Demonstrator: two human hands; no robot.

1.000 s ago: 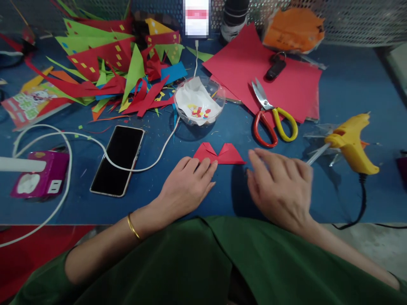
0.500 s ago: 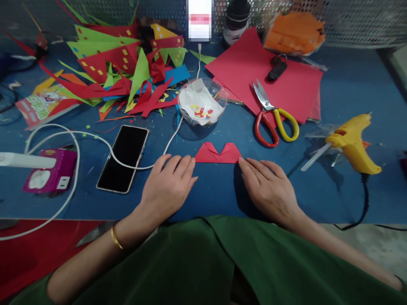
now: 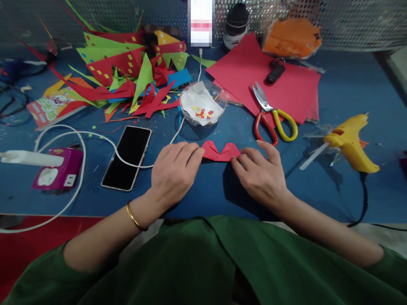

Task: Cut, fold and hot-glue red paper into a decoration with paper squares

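A small folded red paper with a V-shaped notch in its upper edge lies between my two hands on the blue table. My left hand has its fingers curled together, the fingertips on the paper's left end. At the right end, my right hand grips the lower corner between thumb and fingers. Scissors with one red and one yellow handle lie beyond my right hand, partly on red paper sheets. A clear bowl holding white paper and small coloured bits stands behind the folded paper.
A black phone with a white cable across it and a purple socket box are at the left. Coloured paper pieces pile up at the back left. A yellow glue gun lies at the right; a key fob rests on the sheets.
Both hands have closed in on the folded paper. My left hand has moved right and up, my right hand slightly left, and the paper's lower edge now looks slightly bent. The view has shifted slightly.
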